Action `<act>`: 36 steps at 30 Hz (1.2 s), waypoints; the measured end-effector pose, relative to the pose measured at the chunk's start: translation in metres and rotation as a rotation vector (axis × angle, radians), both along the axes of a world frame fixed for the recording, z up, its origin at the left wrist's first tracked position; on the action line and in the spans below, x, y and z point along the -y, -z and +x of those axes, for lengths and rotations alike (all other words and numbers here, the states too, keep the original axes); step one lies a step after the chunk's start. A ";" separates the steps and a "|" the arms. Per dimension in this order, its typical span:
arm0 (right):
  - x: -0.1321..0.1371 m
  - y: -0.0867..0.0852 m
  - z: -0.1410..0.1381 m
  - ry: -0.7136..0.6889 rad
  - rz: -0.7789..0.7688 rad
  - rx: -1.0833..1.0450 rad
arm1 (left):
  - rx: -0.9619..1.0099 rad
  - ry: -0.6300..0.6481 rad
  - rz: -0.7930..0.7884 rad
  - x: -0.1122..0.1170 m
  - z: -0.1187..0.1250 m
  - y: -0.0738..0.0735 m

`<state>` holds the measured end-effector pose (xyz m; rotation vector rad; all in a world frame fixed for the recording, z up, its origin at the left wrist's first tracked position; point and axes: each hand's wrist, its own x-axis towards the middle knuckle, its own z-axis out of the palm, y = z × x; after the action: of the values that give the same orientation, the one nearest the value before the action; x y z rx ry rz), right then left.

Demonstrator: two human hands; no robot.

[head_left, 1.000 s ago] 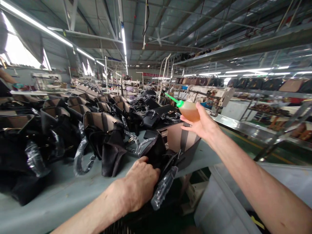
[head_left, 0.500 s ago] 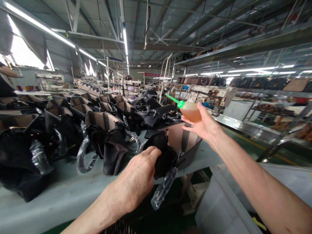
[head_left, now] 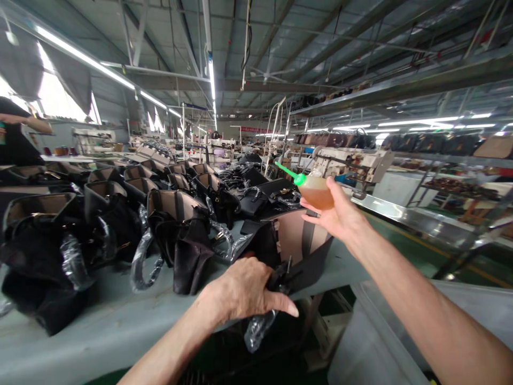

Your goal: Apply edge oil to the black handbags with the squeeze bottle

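Observation:
My right hand (head_left: 332,214) is raised and holds a translucent squeeze bottle (head_left: 316,192) of amber liquid, its green nozzle pointing up and left. Below it lies a black handbag (head_left: 298,243) tipped on its side on the table, showing its beige lining with a dark stripe. My left hand (head_left: 244,289) grips the bag's black front edge and strap, near the table's edge. A plastic-wrapped strap (head_left: 258,330) hangs over that edge beneath my hand. The bottle does not touch the bag.
Several similar black handbags (head_left: 176,235) stand in rows on the pale table (head_left: 100,326). A co-worker (head_left: 16,139) stands at far left. A white plastic bin (head_left: 372,342) sits below right. A sewing machine (head_left: 348,163) and shelves of bags (head_left: 433,144) line the right.
My left hand has moved down and right, pulling the bag's black part lower and exposing more beige lining. The bottle stays raised in my right hand. The view has tilted slightly.

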<state>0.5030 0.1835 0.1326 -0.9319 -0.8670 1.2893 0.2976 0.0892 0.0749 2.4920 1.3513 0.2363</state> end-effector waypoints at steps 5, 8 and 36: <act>-0.002 0.001 -0.002 0.018 0.004 0.000 | 0.378 -0.182 -0.078 0.011 -0.010 0.018; -0.002 0.002 -0.002 0.015 -0.002 0.012 | 0.437 -0.422 0.017 -0.003 -0.002 0.025; 0.042 0.005 0.022 0.120 0.069 0.078 | 0.388 -0.747 0.117 -0.030 0.056 0.027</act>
<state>0.5249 0.1410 0.1278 -0.9698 -0.8970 1.1204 0.3540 0.1196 0.0482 1.7642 2.0452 0.9169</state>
